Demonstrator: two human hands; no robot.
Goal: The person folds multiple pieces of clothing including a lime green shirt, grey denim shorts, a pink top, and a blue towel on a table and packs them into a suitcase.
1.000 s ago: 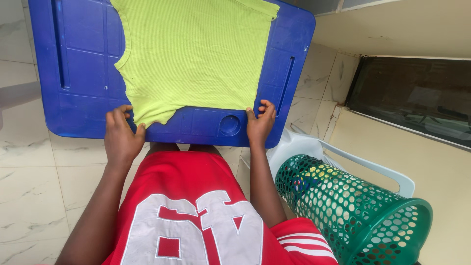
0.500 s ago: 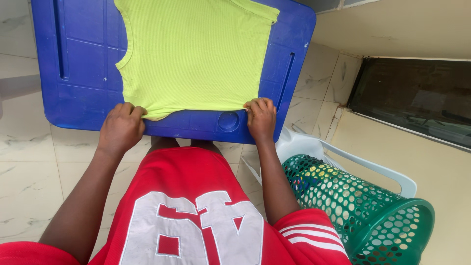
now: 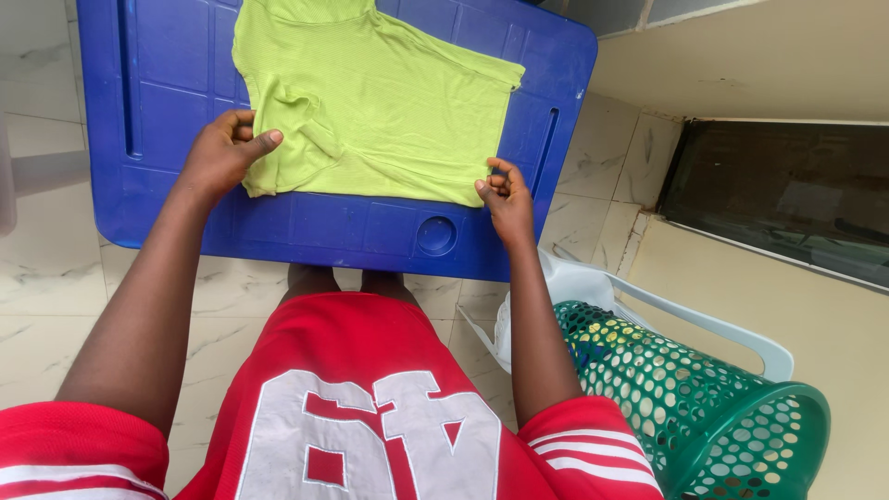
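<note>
A lime green shirt (image 3: 389, 102) lies on a blue plastic table (image 3: 167, 83), its near edge rumpled and partly lifted. My left hand (image 3: 222, 153) pinches the shirt's near left corner, with the thumb on top of the cloth. At the near right corner, my right hand (image 3: 505, 190) grips the fabric edge between thumb and fingers. Both hands sit over the table's near half. My red jersey with white markings (image 3: 361, 417) fills the bottom of the view.
A green perforated plastic basket (image 3: 704, 407) lies tilted on a white plastic chair (image 3: 648, 301) at my right. The floor (image 3: 46, 306) is pale marble tile. A dark window (image 3: 787, 204) and a beige wall are at the right.
Both hands have taken hold of the shirt's near edge and carried it away from me across the table, bunching the left side. The table's near strip is now uncovered.
</note>
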